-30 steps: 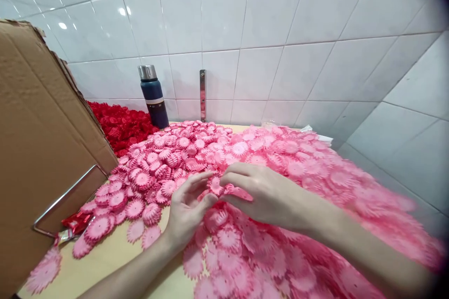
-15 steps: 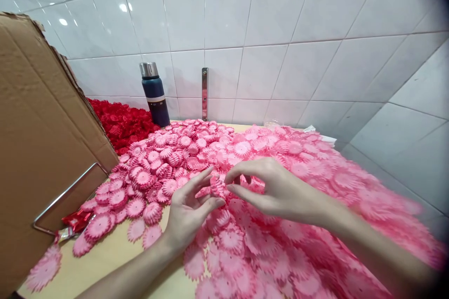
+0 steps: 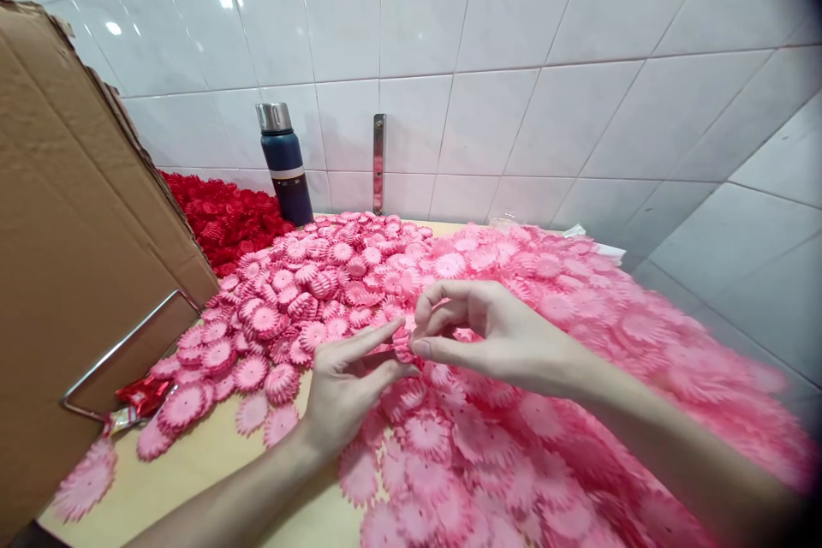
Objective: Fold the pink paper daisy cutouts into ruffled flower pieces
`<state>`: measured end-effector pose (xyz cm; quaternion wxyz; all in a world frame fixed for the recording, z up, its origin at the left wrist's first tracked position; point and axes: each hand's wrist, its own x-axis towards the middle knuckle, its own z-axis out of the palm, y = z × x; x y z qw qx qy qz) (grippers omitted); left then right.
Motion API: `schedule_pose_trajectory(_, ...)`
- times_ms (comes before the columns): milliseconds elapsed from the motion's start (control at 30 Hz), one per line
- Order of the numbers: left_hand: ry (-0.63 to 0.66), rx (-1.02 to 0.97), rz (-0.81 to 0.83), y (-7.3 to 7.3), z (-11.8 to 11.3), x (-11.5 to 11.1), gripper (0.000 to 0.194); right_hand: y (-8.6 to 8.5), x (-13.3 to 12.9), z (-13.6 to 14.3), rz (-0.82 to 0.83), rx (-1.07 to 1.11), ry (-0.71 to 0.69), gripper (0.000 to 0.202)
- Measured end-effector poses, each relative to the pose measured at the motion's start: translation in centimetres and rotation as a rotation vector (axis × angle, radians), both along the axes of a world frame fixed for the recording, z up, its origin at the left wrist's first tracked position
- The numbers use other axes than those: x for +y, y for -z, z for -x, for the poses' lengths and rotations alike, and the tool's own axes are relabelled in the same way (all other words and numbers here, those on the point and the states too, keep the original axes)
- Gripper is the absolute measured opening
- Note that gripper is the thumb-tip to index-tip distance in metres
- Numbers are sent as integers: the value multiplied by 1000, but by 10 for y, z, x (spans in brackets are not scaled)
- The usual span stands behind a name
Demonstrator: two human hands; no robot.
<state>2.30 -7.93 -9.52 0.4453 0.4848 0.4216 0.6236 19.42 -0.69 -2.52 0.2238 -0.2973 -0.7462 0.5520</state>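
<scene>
Between my two hands is a small pink petal piece [image 3: 403,344] with a fringed edge, mostly covered by fingers. My left hand [image 3: 350,381] grips it from the left between thumb and fingertips. From the right, my right hand [image 3: 479,330] pinches its other side with thumb and bent fingers. Under and around both hands spreads a large heap of flat pink scalloped discs [image 3: 507,462]. Behind and left of my left hand lie curled, cup-shaped pink pieces [image 3: 266,321], piled on the pale yellow tabletop [image 3: 211,479].
A cardboard box [image 3: 83,257] stands at the left, with a bent metal wire [image 3: 122,347] and a red wrapper [image 3: 145,394] beside it. At the back are a dark blue bottle [image 3: 286,171], a red petal pile [image 3: 224,214] and a metal strip [image 3: 378,163] against the tiled wall.
The fingers of both hands have closed in on the pink piece, and the right fingers are bent closer to the thumb. The view has shifted slightly.
</scene>
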Motion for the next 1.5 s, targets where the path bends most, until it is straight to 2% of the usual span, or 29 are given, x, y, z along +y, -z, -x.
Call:
schedule_pose_trajectory(333, -12, -2, 42, -1, -2, -1, 39, 2, -2, 2, -4, 33, 31, 16)
schedule_pose_trajectory(467, -10, -3, 49, -1, -1, -2, 39, 1, -2, 3, -52, 54, 33, 18)
schedule_pose_trajectory(1167, -11, 6, 94, -1, -1, -1, 41, 1, -2, 2, -109, 10, 60, 15)
schedule_pose_trajectory(1500, -29, -21, 35, 3, -2, 2, 41, 8, 10, -3, -186, -4, 13, 12)
